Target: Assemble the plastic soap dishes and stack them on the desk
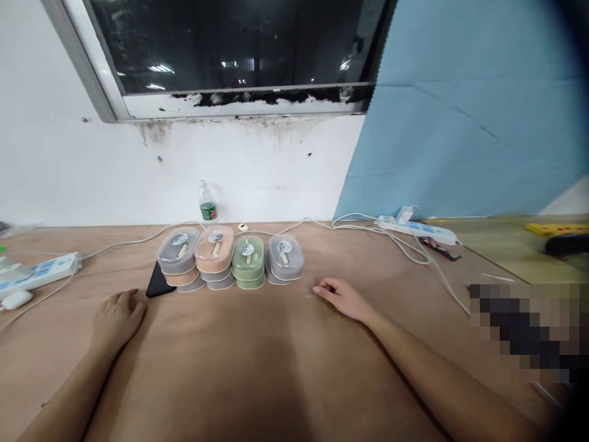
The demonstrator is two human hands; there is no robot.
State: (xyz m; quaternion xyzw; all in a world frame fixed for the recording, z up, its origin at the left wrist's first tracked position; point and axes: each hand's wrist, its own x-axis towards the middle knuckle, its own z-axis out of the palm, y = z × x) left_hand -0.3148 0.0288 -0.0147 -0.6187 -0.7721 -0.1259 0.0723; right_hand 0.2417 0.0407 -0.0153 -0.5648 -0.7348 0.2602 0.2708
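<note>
My left hand [118,316] lies palm down on the table, fingers spread loosely and nothing in it. Just ahead of it, a black phone [159,283] sticks out from under or behind the leftmost stack. Several stacks of oval lidded lunch boxes stand in a row: a grey-topped stack [177,261], a peach-topped stack [215,255], a green stack [248,258] and a grey stack [285,258]. Their clear lids show a round sticker and a pale handle-like piece. Right of the row, my right hand [340,296] rests on its side, fingers loosely curled, thumb apart, holding nothing visible.
A plastic bottle [207,202] stands against the wall behind the boxes. White power strips [418,231] and cables run along the back and left of the wooden table [230,368]. A dark wrapper [439,248] lies at right. A pixelated patch hides something at far right.
</note>
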